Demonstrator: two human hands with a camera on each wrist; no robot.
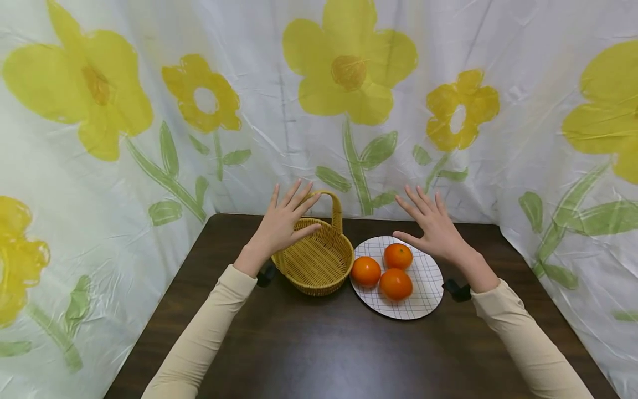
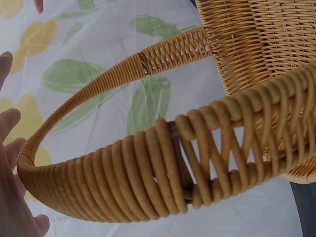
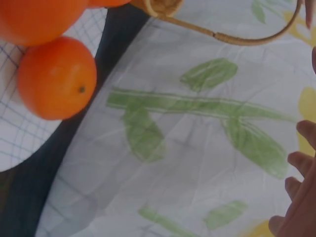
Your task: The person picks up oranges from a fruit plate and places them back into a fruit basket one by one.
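Observation:
My left hand (image 1: 284,224) is raised with fingers spread, over the left side of a yellow wicker basket (image 1: 319,288). In the left wrist view the basket's arched handle (image 2: 113,182) crosses in front, close to the fingers at the left edge. Nothing shows inside the basket. My right hand (image 1: 436,230), its fingers also spread, is raised over the back right of a round white plate (image 1: 423,302) with a grid pattern. On the plate lie three oranges, one at the back (image 1: 397,256), one at left (image 1: 366,271) and one in front (image 1: 396,285). Both hands hold nothing.
Basket and plate stand side by side on the back half of a dark brown table (image 1: 319,354). Behind and beside the table hangs a white curtain (image 1: 259,155) printed with yellow flowers. A dark band with a small device (image 1: 457,290) sits at the right wrist.

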